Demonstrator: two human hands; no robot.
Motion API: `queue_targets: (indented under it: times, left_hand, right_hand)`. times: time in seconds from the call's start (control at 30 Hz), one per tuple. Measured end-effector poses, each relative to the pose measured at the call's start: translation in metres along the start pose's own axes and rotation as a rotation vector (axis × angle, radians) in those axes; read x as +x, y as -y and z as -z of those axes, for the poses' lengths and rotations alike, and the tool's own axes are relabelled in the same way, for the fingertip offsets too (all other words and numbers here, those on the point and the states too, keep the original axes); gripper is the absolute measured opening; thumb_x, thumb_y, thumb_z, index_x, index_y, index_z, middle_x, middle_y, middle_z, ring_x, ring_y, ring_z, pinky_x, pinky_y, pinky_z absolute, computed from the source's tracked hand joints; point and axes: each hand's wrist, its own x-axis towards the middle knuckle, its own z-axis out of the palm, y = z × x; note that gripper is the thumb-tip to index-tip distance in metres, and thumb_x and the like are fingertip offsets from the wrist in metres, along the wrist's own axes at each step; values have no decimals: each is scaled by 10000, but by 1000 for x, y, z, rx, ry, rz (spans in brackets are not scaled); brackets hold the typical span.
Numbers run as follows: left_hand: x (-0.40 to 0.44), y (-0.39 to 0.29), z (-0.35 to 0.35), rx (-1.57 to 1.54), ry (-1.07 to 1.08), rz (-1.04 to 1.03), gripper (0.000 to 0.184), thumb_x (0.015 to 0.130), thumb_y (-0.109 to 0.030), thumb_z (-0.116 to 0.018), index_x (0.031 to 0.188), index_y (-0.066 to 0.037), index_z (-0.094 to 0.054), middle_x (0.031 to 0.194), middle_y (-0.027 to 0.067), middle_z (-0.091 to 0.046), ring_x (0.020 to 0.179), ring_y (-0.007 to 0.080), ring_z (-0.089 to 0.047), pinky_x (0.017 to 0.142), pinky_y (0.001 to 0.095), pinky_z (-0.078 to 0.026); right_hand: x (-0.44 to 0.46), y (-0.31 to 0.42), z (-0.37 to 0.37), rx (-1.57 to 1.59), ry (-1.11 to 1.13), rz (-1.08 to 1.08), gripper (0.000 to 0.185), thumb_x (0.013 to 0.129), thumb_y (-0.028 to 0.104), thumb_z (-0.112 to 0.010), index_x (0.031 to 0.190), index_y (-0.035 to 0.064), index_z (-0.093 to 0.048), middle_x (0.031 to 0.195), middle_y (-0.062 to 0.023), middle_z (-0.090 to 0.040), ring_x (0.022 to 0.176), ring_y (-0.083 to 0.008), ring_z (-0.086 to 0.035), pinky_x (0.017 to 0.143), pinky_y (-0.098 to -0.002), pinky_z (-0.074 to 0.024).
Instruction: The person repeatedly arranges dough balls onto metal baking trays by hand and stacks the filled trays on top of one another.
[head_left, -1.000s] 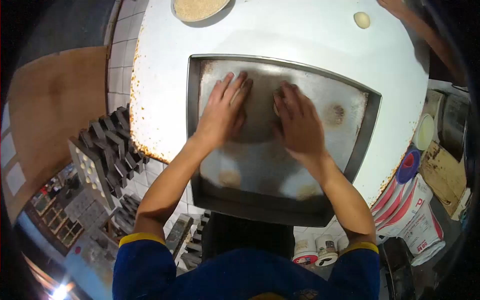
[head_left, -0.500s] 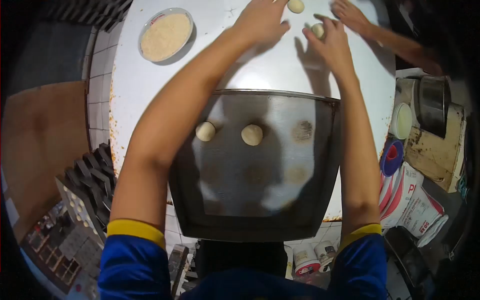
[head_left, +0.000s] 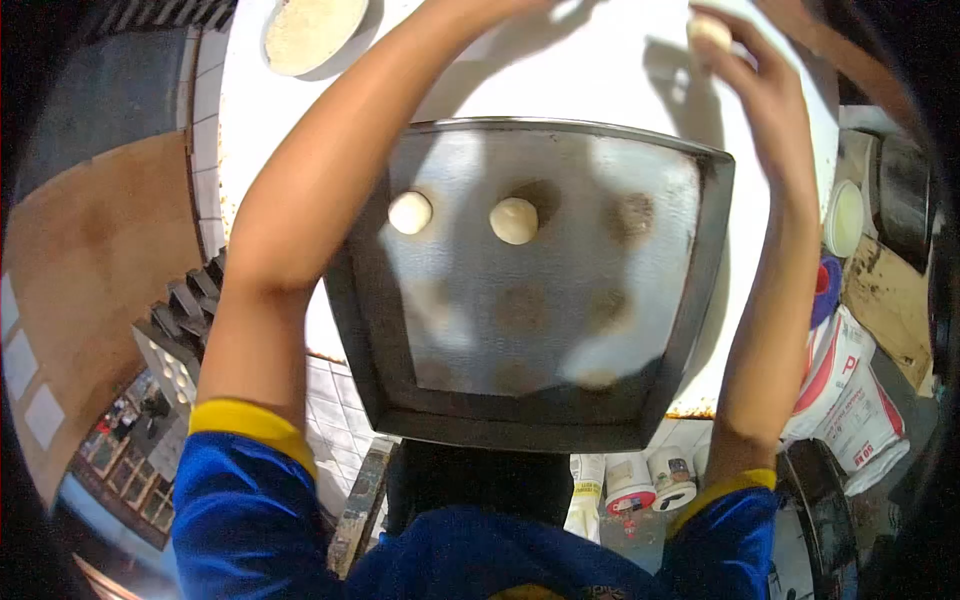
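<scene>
My right hand [head_left: 762,80] is above the white table at the upper right, its fingers closed round a pale dough ball [head_left: 710,32]. My left arm reaches over the tray's left side to the top edge, where only a sliver of my left hand [head_left: 530,5] shows and its fingers are cut off. Between my arms lies a dark metal baking tray [head_left: 460,320]. Two round dough balls rest on it near the far side: one dough ball [head_left: 410,213] at the left, another dough ball [head_left: 514,220] near the middle.
A bowl of pale crumbs [head_left: 312,30] stands at the table's upper left. Another person's arm [head_left: 850,50] crosses the upper right corner. Beyond the right edge are a printed sack [head_left: 850,400] and a pale round lid [head_left: 845,218]. Tubs [head_left: 630,485] stand below the tray.
My right hand has moved right with the dough ball. My left hand has gone up, mostly out of view. The view has shifted, so tray and bowl appear higher.
</scene>
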Motion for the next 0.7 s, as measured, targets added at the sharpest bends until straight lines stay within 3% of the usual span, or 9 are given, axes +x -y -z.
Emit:
queue_targets:
  times: [0.03,0.07,0.1,0.2,0.3,0.4,0.47,0.57,0.7]
  left_hand:
    - [-35,-42,18,114,88,4,417,928,-137,-692,1323,-16,-631,1303,274,-635,1180,438,-650,1034,484,-537]
    - [-77,-57,28,204,87,-57,420,892,-119,-745,1302,-54,-681,1334,203,-644,1180,409,-667,984,461,-565]
    - [-126,-66,37,309,87,-106,430,857,-100,-798,1282,-91,-731,1365,132,-652,1179,380,-684,933,438,-592]
    - [-243,-117,62,261,154,258,476,818,58,-716,1281,-49,-702,1319,171,-666,1268,348,-643,1088,436,-512]
    - [-346,-115,64,234,37,553,447,812,65,-703,1246,-40,-709,1322,168,-658,1271,361,-644,1095,454,-508]
    - [-389,-114,55,234,147,604,428,824,67,-694,1233,-57,-714,1368,188,-602,1272,421,-606,1040,431,-529]
    - [-396,-116,47,315,197,595,453,820,64,-683,1255,-63,-704,1396,189,-579,1306,425,-574,1065,457,-514]
    - [-400,-111,32,461,295,544,559,824,5,-673,1376,-70,-626,1504,202,-494,1410,443,-471,1147,526,-439]
    - [-422,-115,15,601,417,524,828,869,-189,-676,1639,-53,-407,1726,223,-293,1593,473,-259,1281,621,-275]
  right_hand:
    - [-39,34,-11,6,-53,-20,421,957,350,-783,1236,34,-767,1075,-114,-791,985,-149,-718,893,-309,-549]
    - [-71,30,-14,-61,9,-48,379,948,275,-805,1238,35,-766,1023,-91,-779,918,-138,-707,843,-289,-551]
    - [-108,54,-26,-27,61,-219,364,925,191,-815,1261,62,-762,1064,-76,-770,951,-139,-690,852,-300,-542]
    - [-195,78,-70,112,127,-315,396,850,57,-859,1232,87,-759,1220,-116,-735,1085,-267,-706,918,-364,-551]
    - [-233,75,-117,106,280,-119,401,873,45,-829,1261,85,-738,1239,-145,-706,1094,-340,-713,936,-417,-580]
    - [-252,69,-163,17,391,0,447,865,69,-824,1298,103,-718,1351,-140,-656,1141,-347,-691,931,-434,-596]
    - [-256,66,-182,-450,576,161,523,889,161,-812,1395,119,-686,1472,-119,-593,1311,-324,-602,1016,-438,-566]
    - [-257,69,-190,-684,583,347,662,924,347,-774,1503,88,-584,1600,-130,-495,1461,-301,-482,1172,-465,-457]
    - [-266,60,-195,-616,621,458,796,956,482,-700,1567,18,-489,1680,-154,-410,1544,-304,-393,1281,-486,-317]
